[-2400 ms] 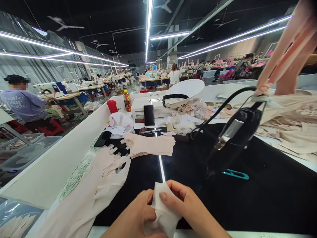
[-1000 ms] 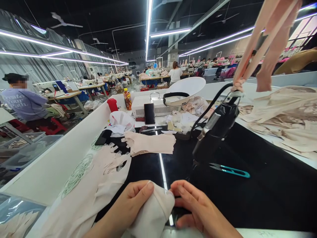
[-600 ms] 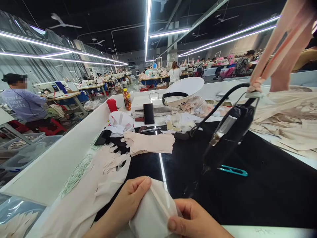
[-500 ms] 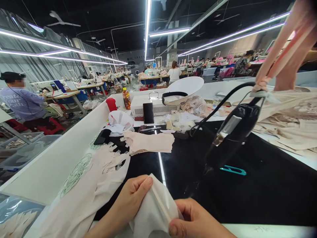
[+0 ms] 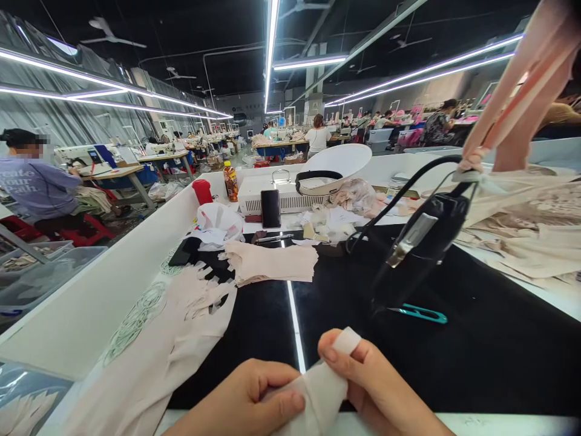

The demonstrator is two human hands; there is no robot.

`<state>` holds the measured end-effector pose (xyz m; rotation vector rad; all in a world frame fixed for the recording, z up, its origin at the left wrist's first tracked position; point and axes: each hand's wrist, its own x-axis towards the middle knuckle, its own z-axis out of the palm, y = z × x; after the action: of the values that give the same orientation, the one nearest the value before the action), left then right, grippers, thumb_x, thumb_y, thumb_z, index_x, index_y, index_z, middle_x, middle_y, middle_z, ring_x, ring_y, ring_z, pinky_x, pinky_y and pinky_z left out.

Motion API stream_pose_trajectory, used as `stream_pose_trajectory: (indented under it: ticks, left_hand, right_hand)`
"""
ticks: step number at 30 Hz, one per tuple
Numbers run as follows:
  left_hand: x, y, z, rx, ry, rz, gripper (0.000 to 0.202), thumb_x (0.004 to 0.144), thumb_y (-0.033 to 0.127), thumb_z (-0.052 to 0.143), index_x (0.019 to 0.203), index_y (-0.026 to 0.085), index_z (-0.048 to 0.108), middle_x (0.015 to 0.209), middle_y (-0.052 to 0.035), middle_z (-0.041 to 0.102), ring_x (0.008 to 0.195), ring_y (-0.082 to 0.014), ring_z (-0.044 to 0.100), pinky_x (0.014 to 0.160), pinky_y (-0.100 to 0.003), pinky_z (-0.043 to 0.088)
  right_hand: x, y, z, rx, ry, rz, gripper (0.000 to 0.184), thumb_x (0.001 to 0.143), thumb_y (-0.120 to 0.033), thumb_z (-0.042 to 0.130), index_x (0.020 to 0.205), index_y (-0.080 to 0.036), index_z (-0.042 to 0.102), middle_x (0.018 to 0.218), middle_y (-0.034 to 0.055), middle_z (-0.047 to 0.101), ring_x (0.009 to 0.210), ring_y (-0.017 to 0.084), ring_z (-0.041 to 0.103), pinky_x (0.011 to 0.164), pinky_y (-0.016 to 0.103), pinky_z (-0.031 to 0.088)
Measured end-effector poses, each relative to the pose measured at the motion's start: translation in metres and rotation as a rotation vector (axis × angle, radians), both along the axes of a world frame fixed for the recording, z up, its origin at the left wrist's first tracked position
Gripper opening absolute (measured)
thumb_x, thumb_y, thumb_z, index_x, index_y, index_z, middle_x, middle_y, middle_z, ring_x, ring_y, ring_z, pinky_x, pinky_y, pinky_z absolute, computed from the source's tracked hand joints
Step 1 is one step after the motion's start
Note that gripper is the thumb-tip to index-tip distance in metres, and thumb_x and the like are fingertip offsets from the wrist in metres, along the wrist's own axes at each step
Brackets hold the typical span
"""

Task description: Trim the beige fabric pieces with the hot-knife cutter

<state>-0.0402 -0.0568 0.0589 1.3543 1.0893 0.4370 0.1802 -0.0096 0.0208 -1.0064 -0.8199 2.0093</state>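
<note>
A thin off-white fabric piece point(image 5: 324, 390) is pinched by the left hand point(image 5: 258, 390) and the right hand point(image 5: 367, 375) above the glossy black tabletop point(image 5: 476, 363), its handling apparently unfinished, while whether the flat pale-pink fabric stack point(image 5: 275, 263) beyond is finished cannot be told.

Head camera, above the near edge of the table point(image 5: 476, 363)
Looks forward and down across it, from close.
</note>
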Motion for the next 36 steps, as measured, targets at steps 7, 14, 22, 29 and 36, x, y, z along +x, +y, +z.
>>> stream_pose_trajectory:
  ticks: [7, 14, 22, 29, 36]
  left_hand:
    - [-0.033, 0.005, 0.002, 0.112, 0.376, 0.048, 0.027, 0.098, 0.039, 0.057, 0.101, 0.022, 0.079, 0.096, 0.0004, 0.074, 0.090, -0.0194, 0.065, 0.072, -0.023, 0.043]
    - [-0.042, 0.018, -0.031, 0.953, 1.218, 0.109, 0.033, 0.103, 0.011, 0.042, 0.116, 0.018, 0.071, 0.107, -0.0091, 0.078, 0.092, -0.0296, 0.075, 0.078, -0.040, 0.057]
    - [0.002, 0.019, -0.060, 1.493, 0.785, -0.084, 0.035, 0.114, 0.021, 0.035, 0.125, 0.017, 0.067, 0.127, -0.0044, 0.076, 0.115, -0.0230, 0.073, 0.095, -0.036, 0.062]
    - [-0.002, 0.022, -0.063, 1.442, 0.779, -0.087, 0.037, 0.115, 0.030, 0.036, 0.129, 0.020, 0.068, 0.135, -0.0058, 0.073, 0.122, -0.0238, 0.071, 0.097, -0.035, 0.064]
    - [-0.004, 0.019, -0.062, 1.408, 0.808, -0.077, 0.032, 0.112, 0.030, 0.045, 0.135, 0.023, 0.067, 0.143, -0.0093, 0.068, 0.129, -0.0248, 0.067, 0.103, -0.036, 0.061]
  right_hand:
    - [0.013, 0.035, 0.001, 0.524, -0.653, 0.109, 0.035, 0.093, -0.051, 0.066, 0.095, -0.018, 0.077, 0.048, -0.0060, 0.051, 0.043, 0.011, 0.045, 0.046, 0.022, 0.035]
    - [-0.011, 0.055, -0.002, 1.060, -0.991, 0.169, 0.026, 0.102, -0.018, 0.050, 0.107, -0.021, 0.075, 0.102, 0.0072, 0.078, 0.088, 0.024, 0.076, 0.082, 0.036, 0.059]
    - [-0.020, 0.070, -0.009, 1.392, -1.294, 0.189, 0.035, 0.093, 0.004, 0.054, 0.108, -0.021, 0.073, 0.098, 0.0056, 0.079, 0.084, 0.024, 0.078, 0.068, 0.031, 0.063]
    - [-0.015, 0.072, -0.011, 1.678, -1.405, 0.078, 0.045, 0.088, 0.010, 0.054, 0.124, -0.013, 0.068, 0.124, 0.0180, 0.076, 0.109, 0.032, 0.073, 0.081, 0.039, 0.065]
    - [-0.016, 0.055, -0.014, 1.842, -1.345, 0.153, 0.022, 0.092, 0.001, 0.062, 0.101, -0.016, 0.073, 0.095, 0.0074, 0.081, 0.076, 0.025, 0.075, 0.063, 0.037, 0.059]
